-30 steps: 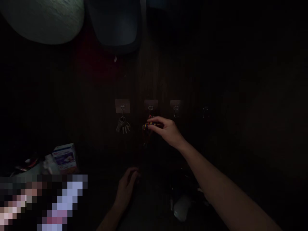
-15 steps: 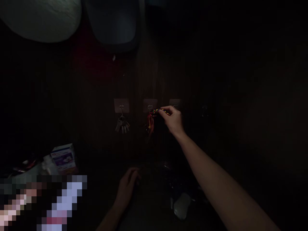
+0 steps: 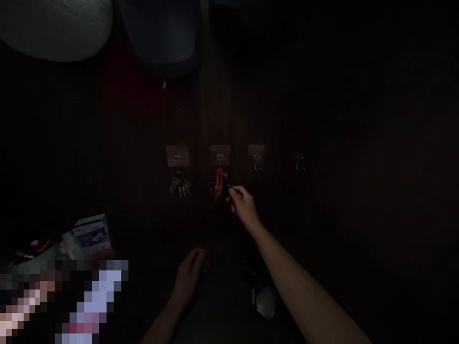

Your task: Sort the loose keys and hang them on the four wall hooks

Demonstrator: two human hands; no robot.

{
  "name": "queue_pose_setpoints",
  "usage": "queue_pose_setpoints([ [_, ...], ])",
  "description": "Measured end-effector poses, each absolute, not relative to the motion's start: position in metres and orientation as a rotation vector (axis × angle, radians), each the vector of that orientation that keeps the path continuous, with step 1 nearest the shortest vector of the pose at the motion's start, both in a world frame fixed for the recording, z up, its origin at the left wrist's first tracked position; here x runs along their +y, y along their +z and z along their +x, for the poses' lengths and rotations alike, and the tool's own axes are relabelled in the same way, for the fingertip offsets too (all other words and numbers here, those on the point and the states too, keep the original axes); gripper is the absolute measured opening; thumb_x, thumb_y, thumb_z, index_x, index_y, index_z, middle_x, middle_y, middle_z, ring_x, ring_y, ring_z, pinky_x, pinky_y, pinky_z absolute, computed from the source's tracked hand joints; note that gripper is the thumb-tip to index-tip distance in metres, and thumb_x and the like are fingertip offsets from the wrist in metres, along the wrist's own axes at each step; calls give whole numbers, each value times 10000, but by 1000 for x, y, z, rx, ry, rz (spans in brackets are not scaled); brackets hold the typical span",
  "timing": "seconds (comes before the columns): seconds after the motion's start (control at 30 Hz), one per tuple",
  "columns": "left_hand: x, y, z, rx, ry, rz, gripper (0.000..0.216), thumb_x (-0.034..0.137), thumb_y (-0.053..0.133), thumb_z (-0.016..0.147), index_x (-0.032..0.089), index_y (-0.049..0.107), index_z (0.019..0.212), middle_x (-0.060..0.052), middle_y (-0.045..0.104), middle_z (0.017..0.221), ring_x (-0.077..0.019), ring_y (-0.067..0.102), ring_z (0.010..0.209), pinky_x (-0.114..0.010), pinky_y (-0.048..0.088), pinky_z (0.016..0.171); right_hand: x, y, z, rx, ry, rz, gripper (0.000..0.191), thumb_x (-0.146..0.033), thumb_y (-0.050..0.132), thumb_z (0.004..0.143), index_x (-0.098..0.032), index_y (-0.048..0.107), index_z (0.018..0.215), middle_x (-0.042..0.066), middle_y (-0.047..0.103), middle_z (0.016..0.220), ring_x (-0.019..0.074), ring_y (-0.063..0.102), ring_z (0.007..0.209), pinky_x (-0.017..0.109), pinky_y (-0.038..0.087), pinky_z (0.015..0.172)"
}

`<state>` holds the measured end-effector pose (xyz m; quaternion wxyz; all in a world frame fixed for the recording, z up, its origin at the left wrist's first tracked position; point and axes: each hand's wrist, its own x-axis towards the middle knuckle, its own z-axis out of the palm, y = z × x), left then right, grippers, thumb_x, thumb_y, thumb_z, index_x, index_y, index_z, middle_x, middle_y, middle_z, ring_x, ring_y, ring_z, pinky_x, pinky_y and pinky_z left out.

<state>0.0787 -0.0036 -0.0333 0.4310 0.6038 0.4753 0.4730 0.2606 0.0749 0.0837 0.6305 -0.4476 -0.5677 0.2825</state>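
Right hand (image 3: 244,205), lower now, pinches the colourful cord (image 3: 219,182); left hand (image 3: 190,273) stays loosely open.

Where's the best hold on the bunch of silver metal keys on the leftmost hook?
Probably pinch the silver metal keys at their gathered top, coming from the left: they fan out below, while the red-and-yellow cord bundle and the right hand occupy the right side.

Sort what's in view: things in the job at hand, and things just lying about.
In the job:
right hand, pinching
colourful cords
second hook from the left

Just lying or hanging about:
keys on leftmost hook
purple-and-white box
pale rounded object, too dark to identify
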Motion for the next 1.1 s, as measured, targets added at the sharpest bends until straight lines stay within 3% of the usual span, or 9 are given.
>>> queue_pose_setpoints([
  [0.33,-1,-36,80,1211,1172,1568,390,522,418,832,186,615,860,-1,613,665,-156,569,646,-262,441,664,71,34,249,-1443,799,-1113,250,-417,483,776,-185,558,720,-26,579,582,71,461,415,186,364,400],
  [0.67,-1,-35,78,1203,1196,1580,395,523,425,824,181,620,859,-2,623,657,-154,575,622,-271,443,647,37,16,266,-1540,759,-1270,217,-260,522,745,-186,634,916,-19,619,641,102,522,489,217,401,479],
  [0.87,-1,-36,77,1207,1203,1590,387,502,412,838,179,621,880,-7,620,656,-159,576,637,-282,449,672,6,8,293,-1683,695,-1373,251,-292,485,796,-216,669,948,-3,665,732,122,571,585,231,420,549],
  [1.1,-1,-37,77,1194,1208,1598,372,493,415,843,185,620,876,-1,617,664,-153,574,638,-280,448,687,-7,2,341,-1370,590,-1435,307,-392,506,763,-179,666,915,23,672,710,128,564,538,247,442,539],
])
